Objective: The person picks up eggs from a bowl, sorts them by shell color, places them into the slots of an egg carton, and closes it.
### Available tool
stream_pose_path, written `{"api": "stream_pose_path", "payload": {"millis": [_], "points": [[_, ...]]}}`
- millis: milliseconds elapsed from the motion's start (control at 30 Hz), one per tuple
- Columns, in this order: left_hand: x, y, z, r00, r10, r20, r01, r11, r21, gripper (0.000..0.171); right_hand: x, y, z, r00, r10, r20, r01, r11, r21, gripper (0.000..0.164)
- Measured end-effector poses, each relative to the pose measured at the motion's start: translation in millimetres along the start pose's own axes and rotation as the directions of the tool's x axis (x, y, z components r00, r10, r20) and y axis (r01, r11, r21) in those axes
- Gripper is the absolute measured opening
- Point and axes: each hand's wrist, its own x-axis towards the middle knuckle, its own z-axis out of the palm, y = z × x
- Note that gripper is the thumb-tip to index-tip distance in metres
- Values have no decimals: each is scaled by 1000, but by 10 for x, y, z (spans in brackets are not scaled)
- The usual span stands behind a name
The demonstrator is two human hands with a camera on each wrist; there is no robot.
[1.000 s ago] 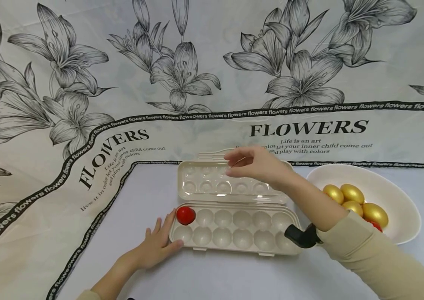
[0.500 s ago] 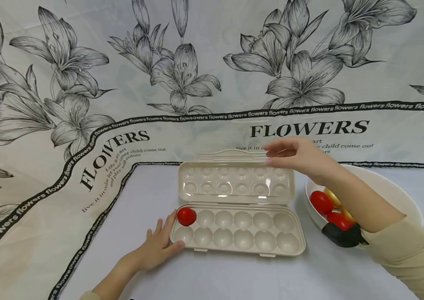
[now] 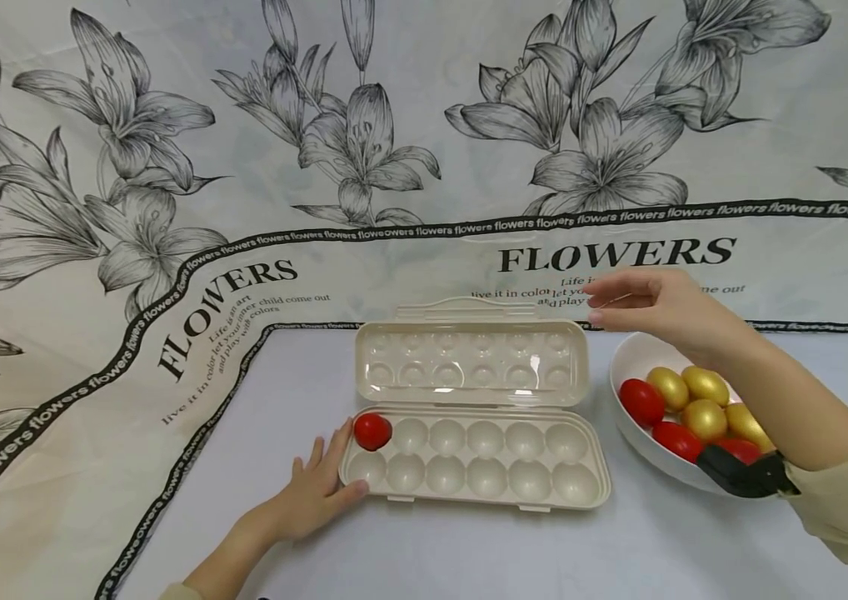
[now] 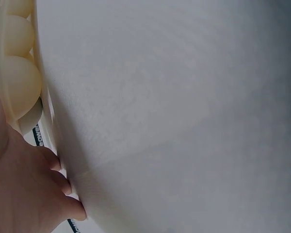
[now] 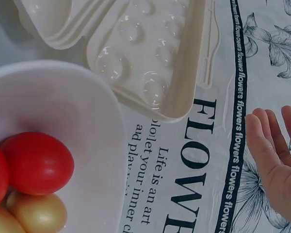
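Note:
A cream plastic egg box [image 3: 469, 493] lies with its lid [image 3: 472, 393] tipped back. One red egg [image 3: 372, 432] sits in the back-left cup. My left hand [image 3: 311, 496] rests against the box's left end, its fingers spread and thumb at the front corner; in the left wrist view that hand [image 4: 26, 187] has its fingertips beside the box. Raised near the white bowl's [image 3: 626, 360] back-left rim, my right hand [image 3: 667, 310] holds nothing. In the right wrist view its fingers [image 5: 254, 136] are relaxed and apart. The bowl contains several gold eggs [image 3: 705, 420] and red eggs [image 3: 641, 403].
A white tablecloth [image 3: 484, 554] lies under the box and bowl. Behind stands a white backdrop [image 3: 409, 100] printed with lilies and lettering. The bowl stands just right of the egg box. A black strap piece [image 3: 742, 472] is on the right wrist.
My right hand, holding nothing throughout, has moved right from over the lid to near the bowl, uncovering the eggs there. The left hand and the egg box have stayed in place.

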Motion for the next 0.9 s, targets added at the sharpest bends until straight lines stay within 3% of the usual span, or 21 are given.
{"api": "stream_pose_path", "payload": {"millis": [400, 633, 900], "points": [[-12, -2, -1, 1000, 6, 4, -6, 1000, -1, 84, -50, 383, -190, 999, 36, 12, -35, 999, -15, 43], [-7, -1, -10, 1000, 9, 7, -9, 1000, 1, 84, -27, 560, -291, 1000, 22, -3, -22, 1000, 12, 28], [-1, -5, 1, 1000, 5, 11, -5, 1000, -1, 85, -15, 727, -424, 997, 78, -11, -78, 996, 54, 23]]}}
